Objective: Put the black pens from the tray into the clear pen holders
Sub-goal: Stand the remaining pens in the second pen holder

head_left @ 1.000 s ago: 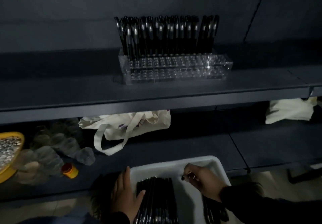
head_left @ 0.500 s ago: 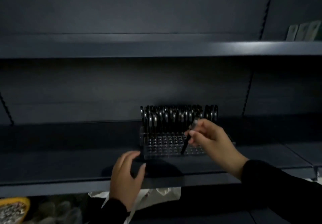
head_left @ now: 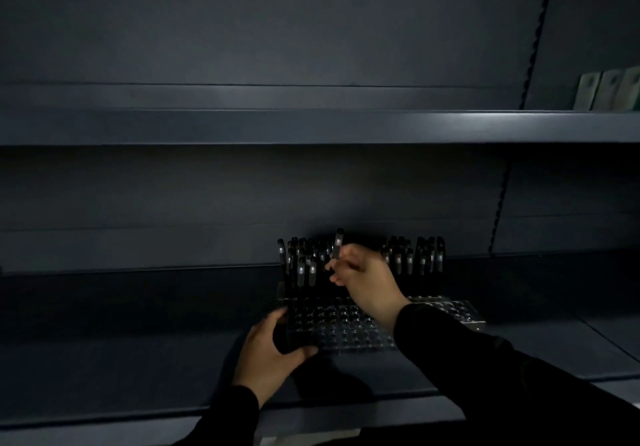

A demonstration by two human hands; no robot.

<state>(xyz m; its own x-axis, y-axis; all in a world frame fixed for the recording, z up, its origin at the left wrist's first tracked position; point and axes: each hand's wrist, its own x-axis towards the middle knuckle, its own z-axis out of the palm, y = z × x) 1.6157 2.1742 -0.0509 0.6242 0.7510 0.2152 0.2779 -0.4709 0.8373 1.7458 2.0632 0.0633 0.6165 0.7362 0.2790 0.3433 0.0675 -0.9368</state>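
Your right hand (head_left: 367, 279) has its fingertips pinched together on a pen (head_left: 336, 246), gripping it below the cap. The pen stands nearly upright, its cap end at twelve o'clock from the fingers and clear above the tops of its neighbours. The lower part of the pen is hidden behind your fingers, so you cannot tell whether its tip is already seated in a hole. The right sleeve (head_left: 502, 379) runs off toward five o'clock.

Your left hand (head_left: 268, 355) holds the near left corner of the holder (head_left: 349, 327): the thumb curls along the front edge, the other fingers wrap up the left end wall. Its sleeve (head_left: 225, 421) leaves the picture at six o'clock.

The holder is a clear block with rows of round holes, sitting on the dark shelf (head_left: 138, 348). Its near rows show open holes. The far rows are filled with standing pens (head_left: 412, 258), packed side by side, caps up, their pale clips catching the light. The pen you hold is in among that row, left of its middle, at eleven o'clock from your right wrist.

The tray is out of view. Above, a second shelf (head_left: 242, 126) spans the picture, and at two o'clock, far right, pale packets (head_left: 609, 92) stand on it.
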